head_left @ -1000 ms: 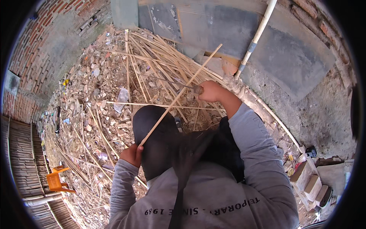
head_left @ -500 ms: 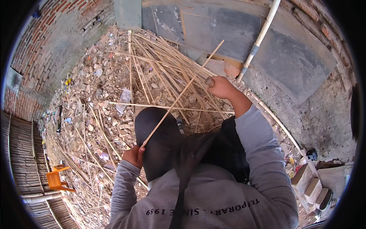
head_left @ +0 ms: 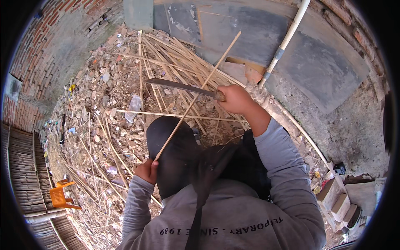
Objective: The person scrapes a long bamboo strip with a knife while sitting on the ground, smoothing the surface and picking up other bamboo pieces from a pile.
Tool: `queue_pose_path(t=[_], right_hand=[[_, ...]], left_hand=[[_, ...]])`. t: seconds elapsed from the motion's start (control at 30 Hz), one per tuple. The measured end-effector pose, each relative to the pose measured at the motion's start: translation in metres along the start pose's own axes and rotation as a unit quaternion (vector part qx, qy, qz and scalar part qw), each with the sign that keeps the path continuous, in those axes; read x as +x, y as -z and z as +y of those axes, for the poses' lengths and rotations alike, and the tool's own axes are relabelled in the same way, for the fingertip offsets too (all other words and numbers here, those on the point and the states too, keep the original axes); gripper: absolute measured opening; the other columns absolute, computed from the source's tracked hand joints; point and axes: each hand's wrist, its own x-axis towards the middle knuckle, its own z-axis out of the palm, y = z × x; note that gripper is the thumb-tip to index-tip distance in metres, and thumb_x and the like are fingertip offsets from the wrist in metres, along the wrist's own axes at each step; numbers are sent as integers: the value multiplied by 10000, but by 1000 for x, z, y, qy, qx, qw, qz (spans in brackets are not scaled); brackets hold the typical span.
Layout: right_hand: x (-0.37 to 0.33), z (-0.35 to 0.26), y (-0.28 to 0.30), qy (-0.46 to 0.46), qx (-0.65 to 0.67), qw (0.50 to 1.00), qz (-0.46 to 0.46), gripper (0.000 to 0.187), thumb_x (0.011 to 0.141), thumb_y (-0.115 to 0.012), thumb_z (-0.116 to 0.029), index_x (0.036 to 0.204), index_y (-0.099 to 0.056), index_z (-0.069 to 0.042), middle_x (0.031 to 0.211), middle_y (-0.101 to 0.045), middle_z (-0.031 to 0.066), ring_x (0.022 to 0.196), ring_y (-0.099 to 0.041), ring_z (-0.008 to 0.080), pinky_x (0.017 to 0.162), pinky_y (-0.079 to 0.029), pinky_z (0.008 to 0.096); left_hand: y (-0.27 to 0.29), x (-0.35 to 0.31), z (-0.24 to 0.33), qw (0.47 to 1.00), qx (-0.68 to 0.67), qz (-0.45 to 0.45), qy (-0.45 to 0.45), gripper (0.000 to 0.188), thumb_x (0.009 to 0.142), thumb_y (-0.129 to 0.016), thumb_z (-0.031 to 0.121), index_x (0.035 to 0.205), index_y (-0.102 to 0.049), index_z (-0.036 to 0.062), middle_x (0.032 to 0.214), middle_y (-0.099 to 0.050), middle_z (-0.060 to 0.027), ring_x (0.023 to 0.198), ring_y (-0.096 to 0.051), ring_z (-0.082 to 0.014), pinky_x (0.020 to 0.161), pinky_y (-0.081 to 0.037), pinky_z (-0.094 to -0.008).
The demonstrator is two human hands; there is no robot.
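Note:
My left hand (head_left: 146,171) is closed around the lower end of a long thin bamboo strip (head_left: 175,131), beside my left knee (head_left: 160,143). The strip slants up and away to the right, across the knee and over the rubble. My right hand (head_left: 236,100) grips the wooden handle of a machete (head_left: 177,85). Its long dark blade points left and crosses the strip around mid-length; whether they touch I cannot tell. Another bamboo strip (head_left: 166,114) lies crosswise just beyond my knees.
A pile of bamboo strips (head_left: 166,62) lies ahead on stony, littered ground (head_left: 96,108). Grey panels (head_left: 250,33) and a slanting white pipe (head_left: 287,39) stand along the far wall. An orange plastic chair (head_left: 60,197) is at the left, bricks (head_left: 333,200) at the right.
The machete's blade has turned broadside into view, pointing left across the strip. My right hand has shifted slightly left and nearer. The strip's far end has risen a little; my left hand stays put.

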Motion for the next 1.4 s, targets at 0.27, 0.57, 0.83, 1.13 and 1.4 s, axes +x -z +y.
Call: queue_pose_path(t=[0.27, 0.57, 0.83, 1.13, 1.4], right_hand=[[5, 3, -5, -35, 43, 993, -102, 355, 743, -715, -276, 1027, -653, -73, 865, -682, 158, 833, -646, 372, 751, -511, 445], [1, 2, -13, -28, 38, 994, -103, 294, 713, -688, -210, 963, -663, -55, 850, -662, 187, 796, -635, 358, 731, -502, 417], [7, 43, -8, -127, 130, 983, -26, 272, 715, -671, -197, 930, -655, -31, 826, -660, 198, 781, -637, 360, 718, -504, 414], [-4, 10, -8, -29, 48, 982, -182, 314, 718, -693, -246, 962, -668, -51, 865, -664, 198, 840, -641, 364, 752, -505, 436], [-5, -11, 2, -2, 17, 991, -129, 305, 694, -690, -246, 940, -681, -67, 850, -668, 184, 842, -643, 371, 743, -510, 456]], left_hand=[[-2, -6, 8, 998, 52, 22, -2, 385, 982, -448, 362, 791, -519, 35, 612, -564, -232, 621, -580, -461, 549, -429, -532], [3, -4, 12, 995, 88, 37, -6, 368, 974, -476, 332, 757, -497, 36, 606, -564, -236, 609, -585, -452, 531, -433, -525], [10, -2, 14, 995, 93, 26, -5, 368, 974, -482, 344, 777, -511, 35, 588, -562, -236, 592, -582, -460, 535, -442, -531], [9, -3, 22, 996, 77, 49, -2, 330, 927, -579, 310, 761, -493, 39, 575, -560, -220, 571, -588, -441, 505, -431, -517], [10, -12, 17, 997, 64, 44, 7, 285, 912, -605, 306, 828, -536, 43, 600, -578, -213, 581, -593, -441, 505, -435, -515]])
